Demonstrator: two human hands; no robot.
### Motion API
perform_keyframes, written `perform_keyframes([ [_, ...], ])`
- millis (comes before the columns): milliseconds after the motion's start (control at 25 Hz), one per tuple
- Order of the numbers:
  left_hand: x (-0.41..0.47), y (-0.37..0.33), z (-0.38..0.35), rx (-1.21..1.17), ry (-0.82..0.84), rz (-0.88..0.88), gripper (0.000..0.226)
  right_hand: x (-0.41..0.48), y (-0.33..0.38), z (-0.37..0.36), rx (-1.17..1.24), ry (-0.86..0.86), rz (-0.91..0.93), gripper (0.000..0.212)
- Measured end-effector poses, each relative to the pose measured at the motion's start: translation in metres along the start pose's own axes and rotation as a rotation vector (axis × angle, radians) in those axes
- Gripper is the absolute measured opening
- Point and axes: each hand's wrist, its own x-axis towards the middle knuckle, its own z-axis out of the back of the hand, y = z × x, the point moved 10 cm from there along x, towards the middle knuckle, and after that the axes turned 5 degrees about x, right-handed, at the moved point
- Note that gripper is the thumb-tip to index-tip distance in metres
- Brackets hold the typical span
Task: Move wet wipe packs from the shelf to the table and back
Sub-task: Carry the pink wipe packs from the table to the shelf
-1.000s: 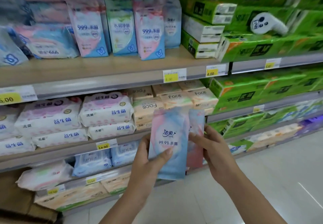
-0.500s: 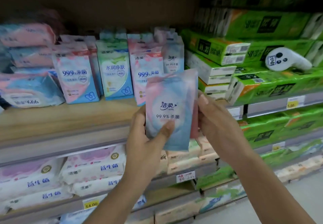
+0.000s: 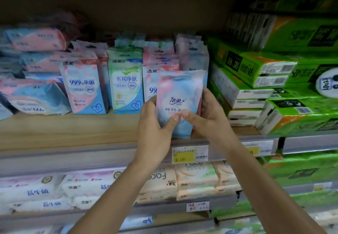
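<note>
Shelf (image 3: 73, 131) front edge: I saw L hand (image 3: 152, 126) & R hand (image 3: 212, 118) pinching pack (image 3: 180, 95); soft, light, slick, I judged, so grip sides.

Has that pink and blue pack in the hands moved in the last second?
Yes. The pack rose from below the yellow price tag to above it.

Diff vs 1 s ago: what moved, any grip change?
The left hand and right hand lifted the wipe pack from lower-shelf height up to the wooden shelf, before the standing packs. The right thumb came onto its front. Both still grip it; shelf stock unchanged.
</note>
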Motion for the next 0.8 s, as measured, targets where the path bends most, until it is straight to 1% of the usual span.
perform_keyframes([
  [80,0.002,0.002,0.000,0.057,0.013,-0.007,0.047,-0.001,-0.004,0.002,-0.076,0.017,-0.021,0.050],
  [200,0.000,-0.001,0.002,0.138,0.088,-0.023,0.047,-0.009,-0.002,0.010,-0.432,0.016,-0.038,0.063],
  [320,-0.002,0.004,0.003,0.157,0.179,-0.028,0.050,-0.022,0.006,0.017,-0.733,-0.070,-0.016,0.061],
  [400,-0.001,0.006,0.004,0.198,0.189,-0.045,0.052,-0.030,0.009,0.013,-0.867,-0.120,0.006,0.061],
  [560,0.002,-0.005,0.000,0.303,0.110,-0.094,0.046,-0.036,0.011,0.020,-0.828,-0.257,0.008,0.063],
  [680,0.009,-0.014,-0.011,0.366,0.056,-0.099,0.049,-0.034,0.006,0.036,-0.774,-0.359,0.002,0.057],
  [800,0.013,-0.023,-0.029,0.418,0.036,-0.102,0.052,-0.031,0.011,0.049,-0.771,-0.453,-0.007,0.051],
])
